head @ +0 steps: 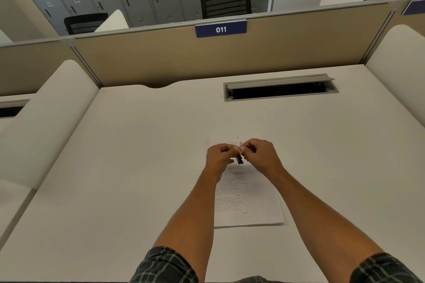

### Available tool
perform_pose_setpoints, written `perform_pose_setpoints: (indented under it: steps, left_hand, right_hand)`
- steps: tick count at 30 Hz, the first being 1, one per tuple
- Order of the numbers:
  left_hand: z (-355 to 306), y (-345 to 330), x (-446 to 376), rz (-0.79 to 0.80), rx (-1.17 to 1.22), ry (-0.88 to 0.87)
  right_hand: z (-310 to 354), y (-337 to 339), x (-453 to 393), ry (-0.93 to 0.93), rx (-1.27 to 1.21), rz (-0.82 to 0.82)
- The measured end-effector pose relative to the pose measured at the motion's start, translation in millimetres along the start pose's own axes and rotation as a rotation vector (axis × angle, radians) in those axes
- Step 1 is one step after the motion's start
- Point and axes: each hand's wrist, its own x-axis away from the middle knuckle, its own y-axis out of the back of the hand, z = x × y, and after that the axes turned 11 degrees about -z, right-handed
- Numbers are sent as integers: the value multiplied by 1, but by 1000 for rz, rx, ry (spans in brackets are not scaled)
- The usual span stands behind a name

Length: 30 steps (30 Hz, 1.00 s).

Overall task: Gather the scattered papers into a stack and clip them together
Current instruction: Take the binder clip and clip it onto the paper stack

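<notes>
Plaid sleeves (pixel 164 266) framing the bottom edge, left hand (pixel 218 156) and right hand (pixel 259 156) are both pinching a black binder clip (pixel 239 159) with silver wire handles, hovering over the squared stack of printed papers (pixel 248 202) lying mid-desk (pixel 115 167).

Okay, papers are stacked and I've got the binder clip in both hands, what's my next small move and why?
Probably squeeze the binder clip open and bring it to the top edge of the papers: both the left hand and right hand pinch it above the gathered, unclipped stack.

Single head-worn wide-angle view, forward and down over the desk (pixel 138 167), close above both forearms.
</notes>
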Motion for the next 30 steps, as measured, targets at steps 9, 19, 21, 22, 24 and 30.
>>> perform_pose_setpoints:
  steps: [9,19,21,22,24,30]
  left_hand:
    - [4,0,-2,29,-254,-156]
    - [1,-4,-4,-24,-38,42]
    - [-1,-7,-4,-76,17,43]
    - [-2,-8,-4,-101,56,49]
    - [-5,-10,-5,-154,154,93]
    - [-13,-26,-8,-417,395,340]
  right_hand:
    - [7,10,-7,-161,-87,156]
    - [10,5,-9,-169,-98,54]
    - [6,1,-9,-186,-68,-30]
    - [5,0,-9,-204,-73,-72]
    - [5,-1,-9,-274,-139,-130]
    - [15,-9,-10,-811,-619,-238]
